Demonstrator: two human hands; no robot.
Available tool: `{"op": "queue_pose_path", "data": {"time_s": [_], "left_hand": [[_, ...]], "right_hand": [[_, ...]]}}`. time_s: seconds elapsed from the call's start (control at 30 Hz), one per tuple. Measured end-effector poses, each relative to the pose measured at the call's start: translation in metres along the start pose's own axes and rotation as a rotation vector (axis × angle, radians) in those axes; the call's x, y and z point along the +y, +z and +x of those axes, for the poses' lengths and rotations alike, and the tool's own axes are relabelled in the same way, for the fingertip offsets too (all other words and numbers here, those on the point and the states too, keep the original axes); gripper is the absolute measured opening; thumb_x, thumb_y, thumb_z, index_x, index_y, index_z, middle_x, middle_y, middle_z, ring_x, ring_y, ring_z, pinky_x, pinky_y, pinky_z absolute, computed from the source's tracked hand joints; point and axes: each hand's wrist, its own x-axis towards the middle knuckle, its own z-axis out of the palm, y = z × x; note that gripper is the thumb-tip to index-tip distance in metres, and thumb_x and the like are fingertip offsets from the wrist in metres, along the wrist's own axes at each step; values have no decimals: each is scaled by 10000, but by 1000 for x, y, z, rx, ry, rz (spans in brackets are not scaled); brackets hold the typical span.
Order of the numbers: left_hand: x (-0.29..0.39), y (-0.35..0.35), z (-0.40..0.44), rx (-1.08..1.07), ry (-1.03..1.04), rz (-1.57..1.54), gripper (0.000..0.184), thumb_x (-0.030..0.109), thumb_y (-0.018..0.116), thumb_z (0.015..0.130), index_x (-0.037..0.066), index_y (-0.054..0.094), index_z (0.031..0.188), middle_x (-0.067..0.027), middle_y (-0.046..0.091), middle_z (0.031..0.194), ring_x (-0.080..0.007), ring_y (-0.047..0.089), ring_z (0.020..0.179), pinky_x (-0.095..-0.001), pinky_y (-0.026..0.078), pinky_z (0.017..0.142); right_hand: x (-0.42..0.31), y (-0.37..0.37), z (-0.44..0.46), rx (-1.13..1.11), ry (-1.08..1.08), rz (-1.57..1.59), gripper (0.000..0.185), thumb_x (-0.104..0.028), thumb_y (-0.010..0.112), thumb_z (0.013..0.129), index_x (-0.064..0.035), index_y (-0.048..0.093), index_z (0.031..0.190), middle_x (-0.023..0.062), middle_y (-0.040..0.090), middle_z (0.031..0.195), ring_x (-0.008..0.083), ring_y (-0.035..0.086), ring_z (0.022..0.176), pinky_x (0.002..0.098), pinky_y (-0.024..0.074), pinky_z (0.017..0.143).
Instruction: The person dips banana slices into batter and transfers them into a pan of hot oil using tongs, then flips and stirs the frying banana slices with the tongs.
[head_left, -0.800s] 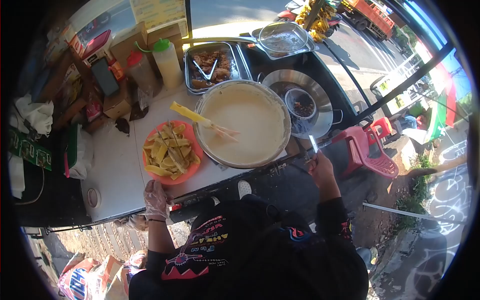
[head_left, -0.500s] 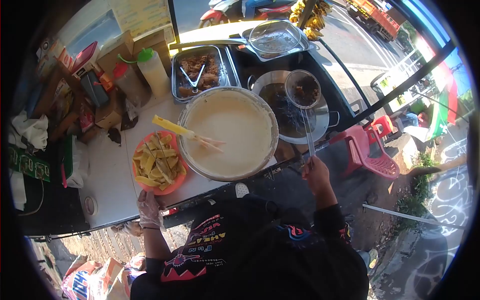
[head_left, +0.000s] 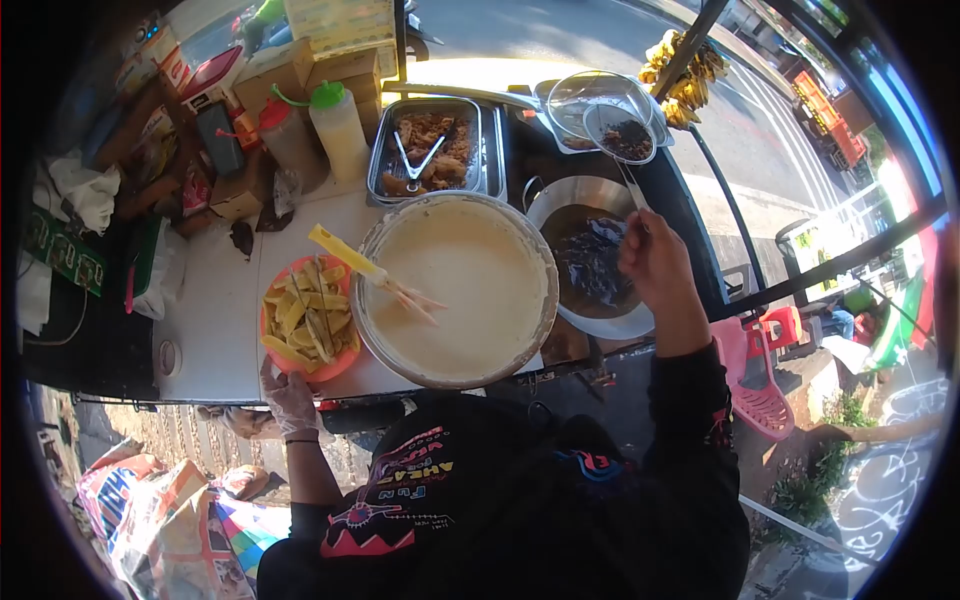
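Note:
My right hand is closed around the handle of a skimmer. Dark fried crumbs lie in its mesh, which is over a larger wire strainer at the back. Below my right hand is a wide metal pan of dark oil. My left hand, in a clear plastic glove, grips the near rim of an orange-red plate. Yellow cut pieces, which look like banana, and metal tongs lie on the plate. Beside it stands a big pot of pale batter with a yellow-handled brush or whisk in it.
Behind the pot, a metal tray holds brown fried food and tongs. Squeeze bottles and boxes stand at the back left. Bananas hang at the right, above a pink plastic chair.
My right hand has moved forward, carrying the skimmer from above the oil pan to the strainer at the back. My left hand stays at the plate's rim. The view has shifted.

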Motion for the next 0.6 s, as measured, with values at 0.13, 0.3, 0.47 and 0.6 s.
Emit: {"op": "queue_pose_path", "data": {"time_s": [0.13, 0.3, 0.47, 0.6], "left_hand": [[0, -7, -14, -24, 61, 15, 605, -21, 463, 891, 51, 311, 1472, -157, 667, 906, -149, 586, 523, -288, 490, 442], [11, -14, -31, -55, 88, 61, 573, 43, 540, 919, 16, 364, 1463, -89, 651, 816, -123, 596, 564, -266, 502, 515], [5, -31, -34, 106, 176, 375, 376, 179, 665, 925, 9, 570, 1246, -70, 657, 815, -102, 586, 610, -281, 500, 563], [55, -35, -26, 194, 333, 511, 218, 173, 726, 872, 24, 657, 1016, -104, 670, 823, -153, 598, 642, -299, 502, 619]], "right_hand": [[-5, 53, 127, -23, 6, 125, 186, -265, 534, 998, -94, 547, 927, -10, 466, 684, 128, 450, 577, 281, 386, 527], [17, 103, 244, 20, 90, -56, 381, -470, 472, 1013, -101, 539, 1083, 12, 572, 783, 127, 507, 619, 293, 420, 559], [7, 179, 159, -327, 4, -1234, 691, -702, 465, 927, -101, 543, 1260, 81, 696, 902, 142, 608, 682, 317, 487, 611], [33, 231, 64, -654, -524, -1350, 354, -397, 636, 962, -46, 625, 1008, 31, 657, 791, 112, 605, 612, 262, 472, 556]]}}
